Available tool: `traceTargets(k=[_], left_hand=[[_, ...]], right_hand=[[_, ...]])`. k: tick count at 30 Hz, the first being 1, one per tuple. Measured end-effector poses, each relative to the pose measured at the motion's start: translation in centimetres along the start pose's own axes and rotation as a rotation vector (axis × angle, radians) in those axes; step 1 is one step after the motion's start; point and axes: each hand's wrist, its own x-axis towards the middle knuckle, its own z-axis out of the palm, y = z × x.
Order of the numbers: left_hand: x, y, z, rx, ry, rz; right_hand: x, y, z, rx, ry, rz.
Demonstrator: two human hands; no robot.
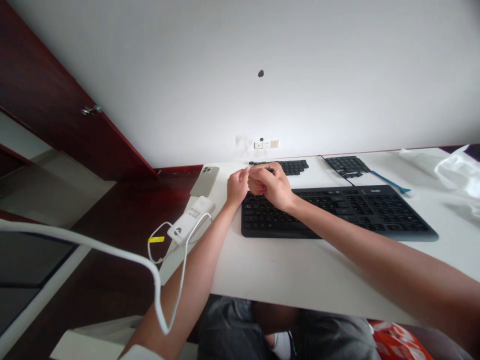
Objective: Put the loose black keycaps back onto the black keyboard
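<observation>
My left hand (237, 186) and my right hand (270, 186) meet above the far left corner of a black keyboard (337, 212) on the white desk (300, 270). Both hands have their fingers curled and pinched together. A small dark piece shows at the top of my right hand; I cannot make out what it is. What my left fingers pinch is hidden. Behind the hands lies a row of loose black keycaps (294, 166).
A second block of black keys (347, 165) with a blue tool (390, 183) lies at the back right. A phone (205, 180) and a white power bank (191, 219) with a white cable (157, 280) sit at the desk's left edge. White plastic bags (459, 172) lie far right.
</observation>
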Motion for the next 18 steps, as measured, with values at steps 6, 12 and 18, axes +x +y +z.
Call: traceTargets(k=[6, 12, 18], left_hand=[[0.5, -0.4, 0.4, 0.031, 0.053, 0.029], [0.3, -0.2, 0.3, 0.003, 0.047, 0.017], [0.3, -0.3, 0.2, 0.012, 0.039, 0.001]], right_hand=[[0.5, 1.5, -1.5, 0.11, 0.086, 0.091], [-0.8, 3.6, -1.2, 0.047, 0.027, 0.157], [-1.1, 3.9, -1.1, -0.015, -0.015, 0.154]])
